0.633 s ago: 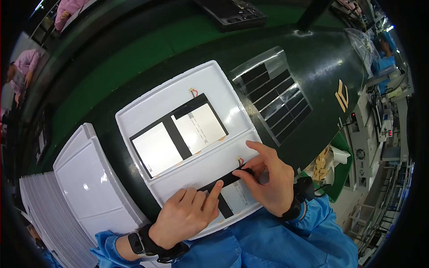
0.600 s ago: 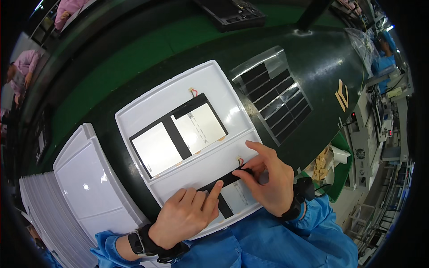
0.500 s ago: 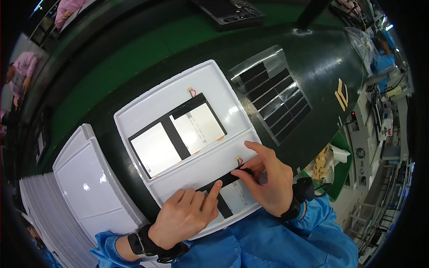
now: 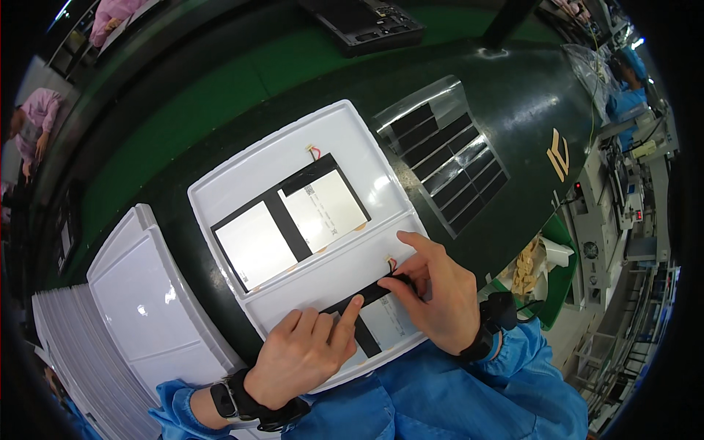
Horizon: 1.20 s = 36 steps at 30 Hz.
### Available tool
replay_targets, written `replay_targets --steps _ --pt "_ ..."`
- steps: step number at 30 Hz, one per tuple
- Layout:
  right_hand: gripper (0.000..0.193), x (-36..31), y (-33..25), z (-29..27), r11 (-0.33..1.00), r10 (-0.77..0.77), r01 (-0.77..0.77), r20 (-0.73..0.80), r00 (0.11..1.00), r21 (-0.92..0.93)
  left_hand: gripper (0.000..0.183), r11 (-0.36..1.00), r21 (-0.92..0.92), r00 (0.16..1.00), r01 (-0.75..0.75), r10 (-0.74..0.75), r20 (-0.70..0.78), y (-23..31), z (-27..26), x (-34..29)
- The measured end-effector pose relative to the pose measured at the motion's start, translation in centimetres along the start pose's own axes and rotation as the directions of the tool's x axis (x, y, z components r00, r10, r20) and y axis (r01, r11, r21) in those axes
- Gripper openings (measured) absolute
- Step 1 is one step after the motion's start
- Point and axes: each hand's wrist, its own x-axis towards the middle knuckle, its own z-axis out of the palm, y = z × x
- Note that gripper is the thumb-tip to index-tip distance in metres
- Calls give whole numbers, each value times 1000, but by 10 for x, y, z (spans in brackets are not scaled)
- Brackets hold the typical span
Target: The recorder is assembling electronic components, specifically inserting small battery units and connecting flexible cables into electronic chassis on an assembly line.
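Black tape-like strip [image 4: 372, 292] looks mostly down on the flat silver battery pack [image 4: 385, 323], near half of the white plastic tray [image 4: 330, 121]. I've got the right hand [image 4: 441, 299] narrow, apparently pinching its end, left hand [image 4: 304, 356] pressing one finger, rest curled. Matching far pack [image 4: 295, 226] looks finished.

Left hand [image 4: 304, 354] on battery [image 4: 384, 324] (black-edged)

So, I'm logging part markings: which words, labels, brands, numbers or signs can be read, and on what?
None can be read clearly.
Upper flat pack: fine print and a square code, too small.
Lower flat pack: faint print, too small.
Red display, far right: too small and blurred.
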Motion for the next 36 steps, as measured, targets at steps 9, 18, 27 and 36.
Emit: replay_targets --steps 9,18,27,36 --pt "76 11 -5 -24 955 -77 45 -100 992 -292 47 998 65 1000 -6 6 14 4 -2 -5" --pt "85 8 12 -22 984 -111 103 -47 993 -148 50 996 56 997 -72 70 28 1 0 1" --pt "75 4 40 -18 996 -76 77 -16 997 55 48 999 -51 997 -13 17 76 10 -14 2" --pt "31 9 40 -20 988 -112 132 -234 966 74 24 921 74 922 383 -386 32 6 -63 -32"
